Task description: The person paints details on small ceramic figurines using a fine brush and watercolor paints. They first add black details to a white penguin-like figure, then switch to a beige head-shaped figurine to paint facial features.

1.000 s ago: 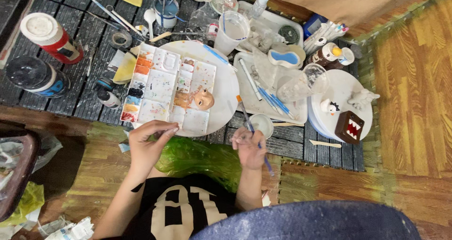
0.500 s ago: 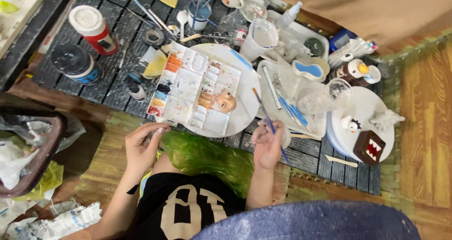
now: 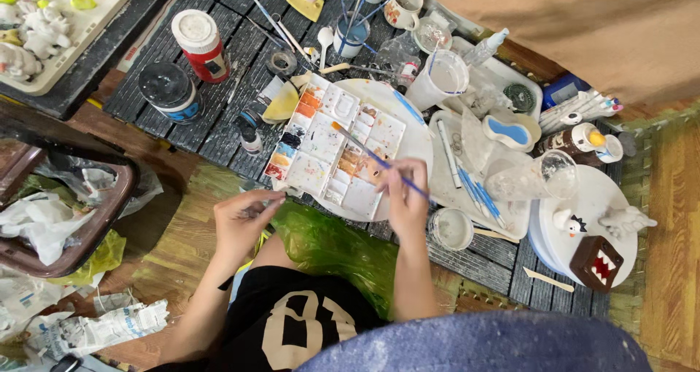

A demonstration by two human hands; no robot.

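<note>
At the near edge of the dark slatted table (image 3: 219, 128), close to its middle, the right hand (image 3: 405, 197) is closed around a thin blue-handled paintbrush (image 3: 379, 159), fingers pinching the handle near its lower end; the brush slants up and to the left, and its orange-tipped bristles sit over the wells of a white paint palette (image 3: 328, 146); the palette, its small square wells stained with many colours, lies on a round white plate (image 3: 412, 135) and hangs over the table's near edge; the left hand (image 3: 244, 219) sits just off that edge, below the palette's near left corner, fingers curled round something small and thin that cannot be made out; between the two hands a sheet of green plastic (image 3: 328, 244) covers the person's lap; just to the right of the right hand stands a small round cup (image 3: 450, 228) with a pale inside; further right, near the table's right edge, a white round stand (image 3: 583, 226) carries a brown block-shaped figure with white teeth (image 3: 596, 262); toward the far left corner stand a red jar with a white lid (image 3: 198, 45) and a dark-lidded jar (image 3: 168, 91), near each other.
</note>
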